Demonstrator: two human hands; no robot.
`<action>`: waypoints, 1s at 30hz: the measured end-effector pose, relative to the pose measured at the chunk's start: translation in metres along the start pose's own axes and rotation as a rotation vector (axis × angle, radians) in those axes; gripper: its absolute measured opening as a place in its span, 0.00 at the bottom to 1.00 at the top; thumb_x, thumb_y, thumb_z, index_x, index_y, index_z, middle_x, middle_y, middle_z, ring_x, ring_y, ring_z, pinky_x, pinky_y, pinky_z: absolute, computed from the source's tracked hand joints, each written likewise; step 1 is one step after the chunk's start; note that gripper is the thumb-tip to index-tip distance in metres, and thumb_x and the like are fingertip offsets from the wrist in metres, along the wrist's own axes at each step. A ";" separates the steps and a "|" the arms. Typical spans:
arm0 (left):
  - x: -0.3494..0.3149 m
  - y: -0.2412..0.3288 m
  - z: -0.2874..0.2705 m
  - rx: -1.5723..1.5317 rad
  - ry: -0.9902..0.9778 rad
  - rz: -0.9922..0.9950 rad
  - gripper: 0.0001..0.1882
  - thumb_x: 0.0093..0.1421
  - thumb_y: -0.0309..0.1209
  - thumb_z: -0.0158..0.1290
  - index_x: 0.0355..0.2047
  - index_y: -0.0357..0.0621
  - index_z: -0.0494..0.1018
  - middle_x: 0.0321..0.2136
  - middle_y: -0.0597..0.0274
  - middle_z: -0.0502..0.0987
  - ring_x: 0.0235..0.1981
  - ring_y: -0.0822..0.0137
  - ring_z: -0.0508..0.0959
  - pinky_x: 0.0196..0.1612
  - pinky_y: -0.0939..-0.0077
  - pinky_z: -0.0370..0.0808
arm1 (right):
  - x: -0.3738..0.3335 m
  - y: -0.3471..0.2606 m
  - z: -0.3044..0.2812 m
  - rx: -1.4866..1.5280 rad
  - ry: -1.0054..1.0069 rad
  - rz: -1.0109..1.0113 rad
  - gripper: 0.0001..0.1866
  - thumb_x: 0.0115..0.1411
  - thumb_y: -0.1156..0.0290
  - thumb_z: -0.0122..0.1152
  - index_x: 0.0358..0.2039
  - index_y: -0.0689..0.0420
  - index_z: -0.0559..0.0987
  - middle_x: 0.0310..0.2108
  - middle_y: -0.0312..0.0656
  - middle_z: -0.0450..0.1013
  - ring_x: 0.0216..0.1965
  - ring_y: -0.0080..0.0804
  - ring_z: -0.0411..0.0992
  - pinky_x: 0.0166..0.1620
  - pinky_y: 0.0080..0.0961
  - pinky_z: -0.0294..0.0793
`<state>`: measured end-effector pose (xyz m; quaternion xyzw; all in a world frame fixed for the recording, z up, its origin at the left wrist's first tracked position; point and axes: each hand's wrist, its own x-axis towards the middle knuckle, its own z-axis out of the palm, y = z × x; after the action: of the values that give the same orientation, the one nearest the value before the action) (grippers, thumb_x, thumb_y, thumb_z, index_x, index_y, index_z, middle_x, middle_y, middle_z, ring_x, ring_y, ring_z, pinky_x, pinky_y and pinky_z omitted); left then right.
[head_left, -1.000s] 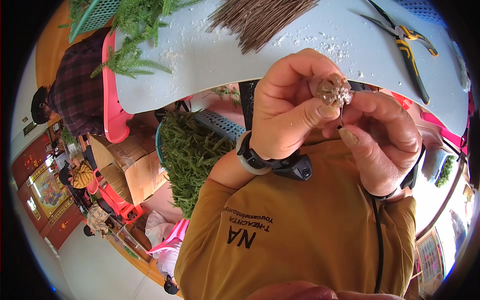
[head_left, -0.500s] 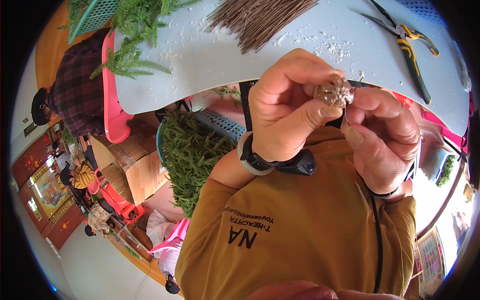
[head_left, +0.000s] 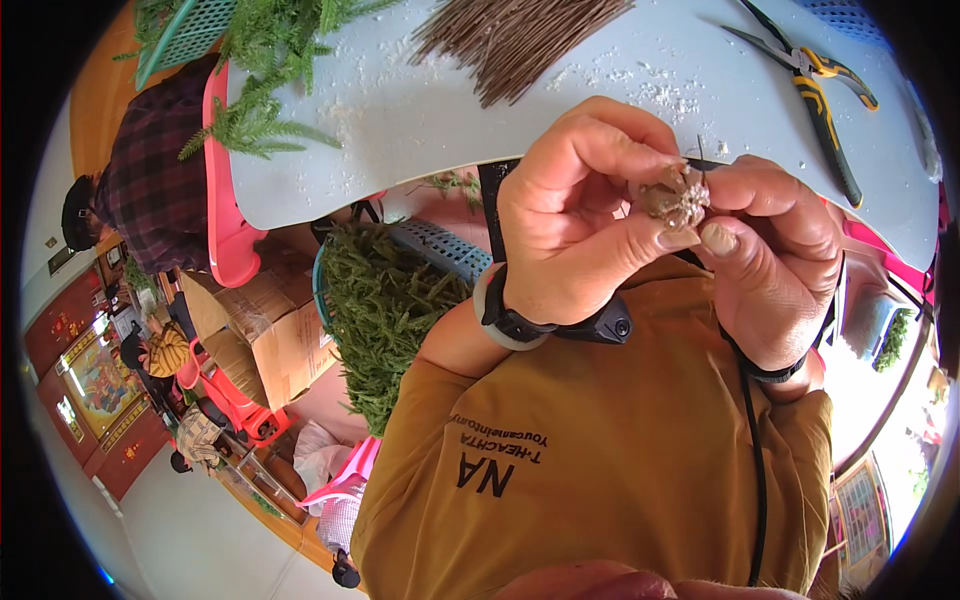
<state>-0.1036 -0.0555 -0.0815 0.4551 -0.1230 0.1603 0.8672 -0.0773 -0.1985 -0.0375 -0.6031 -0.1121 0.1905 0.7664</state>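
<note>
In front of my chest, over the table's near edge, a small brown pine cone [head_left: 677, 198] with pale, glossy scales is pinched between the thumb and fingers of my left hand [head_left: 575, 215]. A thin dark wire [head_left: 702, 152] stands up from beside it. My right hand [head_left: 775, 255] is closed at the cone's right side, thumb and forefinger pinching the wire there. Part of the wire is hidden by the fingertips.
On the pale table [head_left: 400, 130] lie a bundle of thin brown sticks [head_left: 520, 40], yellow-and-black pliers [head_left: 810, 85], white crumbs and green sprigs [head_left: 265, 125]. Below left stand a basket of greenery [head_left: 380, 320] and a cardboard box [head_left: 285, 340]. Other people sit at the left.
The cone has turned a little in my fingers. My right thumb has moved up close to the cone, and the wire end now sticks up above it.
</note>
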 end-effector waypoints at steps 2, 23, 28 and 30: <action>0.001 0.003 -0.001 0.016 -0.038 -0.038 0.16 0.48 0.15 0.57 0.38 0.34 0.67 0.38 0.55 0.68 0.33 0.74 0.72 0.35 0.83 0.71 | 0.002 0.002 -0.005 -0.062 -0.062 -0.099 0.14 0.53 0.70 0.59 0.37 0.67 0.73 0.29 0.40 0.70 0.28 0.21 0.64 0.31 0.16 0.61; 0.008 0.026 -0.008 -0.223 0.031 -0.606 0.16 0.54 0.29 0.53 0.39 0.30 0.67 0.35 0.51 0.71 0.39 0.61 0.73 0.45 0.69 0.69 | 0.005 0.005 -0.007 0.088 -0.099 -0.011 0.07 0.50 0.77 0.62 0.29 0.64 0.74 0.27 0.39 0.69 0.28 0.25 0.65 0.32 0.19 0.65; 0.011 0.027 -0.016 -0.171 -0.010 -0.604 0.11 0.54 0.25 0.51 0.35 0.30 0.70 0.32 0.52 0.73 0.38 0.63 0.73 0.43 0.72 0.70 | 0.005 0.008 -0.012 0.057 -0.169 0.012 0.07 0.49 0.77 0.62 0.28 0.63 0.74 0.26 0.38 0.69 0.28 0.25 0.65 0.32 0.19 0.65; 0.011 0.032 -0.020 -0.132 -0.082 -0.628 0.07 0.54 0.23 0.50 0.32 0.31 0.71 0.30 0.54 0.74 0.36 0.64 0.73 0.42 0.73 0.70 | 0.003 0.008 -0.012 0.013 -0.212 0.042 0.07 0.49 0.77 0.63 0.27 0.62 0.74 0.25 0.37 0.69 0.27 0.25 0.65 0.32 0.19 0.64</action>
<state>-0.1044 -0.0202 -0.0648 0.4196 -0.0218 -0.1419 0.8963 -0.0704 -0.2064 -0.0486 -0.5770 -0.1786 0.2698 0.7499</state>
